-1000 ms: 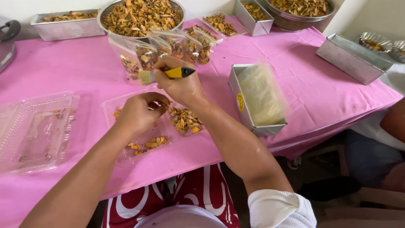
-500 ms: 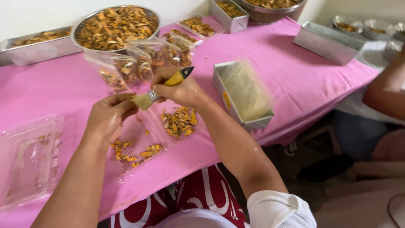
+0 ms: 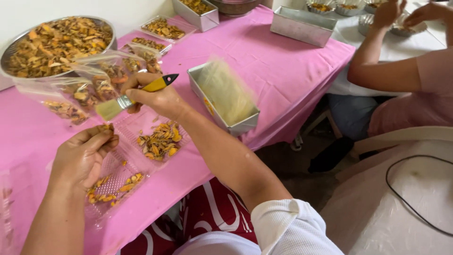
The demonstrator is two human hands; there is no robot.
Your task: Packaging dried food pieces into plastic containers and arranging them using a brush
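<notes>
Far left, sits a big round metal bowl (image 3: pixel 56 45) heaped with dry orange-brown chips, close enough to reach. Just near of it, lie clear bags (image 3: pixel 85 89) with more chips inside, kept by the bowl.

Lower down, hovers the left hand (image 3: pixel 85 158), palm up, fingers curled, thumb and fingertips pinching a small chip (image 3: pixel 106 127). Held right over the clear plastic tray (image 3: pixel 137 160), likely so crumbs drop in and not on the pink cloth (image 3: pixel 283 80).

Further right, grips the right hand (image 3: pixel 158 97) a small brush (image 3: pixel 134 97), fingers closed tight round its yellow handle, bristles aimed left toward the pinched chip, as if for dusting it. Lies a small pile of chips (image 3: pixel 160 141) in the tray just below.

Right of that, stands a metal loaf tin (image 3: pixel 224 97), within easy reach. Far right, works another person's arm (image 3: pixel 391 71) at a white table.
</notes>
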